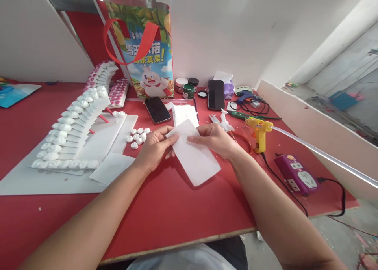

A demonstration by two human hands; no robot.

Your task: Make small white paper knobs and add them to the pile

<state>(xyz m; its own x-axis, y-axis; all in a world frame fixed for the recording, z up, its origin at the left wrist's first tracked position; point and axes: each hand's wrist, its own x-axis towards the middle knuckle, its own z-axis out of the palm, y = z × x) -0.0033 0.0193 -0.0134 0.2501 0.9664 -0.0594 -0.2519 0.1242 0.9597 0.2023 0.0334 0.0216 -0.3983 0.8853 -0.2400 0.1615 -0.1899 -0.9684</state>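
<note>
Both hands hold a white rectangular sheet of paper (196, 159) above the red table, tilted with one corner toward me. My left hand (159, 144) pinches its upper left edge between thumb and fingers. On the upper right edge, my right hand (214, 140) grips with the thumb on top. Just behind the sheet lies a stack of white paper pieces (185, 114). Left of my left hand sit several small white rolled rosettes (138, 136). Farther left stands a curved white model (71, 128) edged with rosettes, on a white board (17, 179).
A tall printed bag (153, 57) stands at the back. Two phones, one dark phone (157, 109) lying flat, and paint jars (188, 90) are nearby. On the right are scissors (217, 121), a yellow glue gun (260, 134) with a long clear stick, and a purple power strip (298, 174) with cords.
</note>
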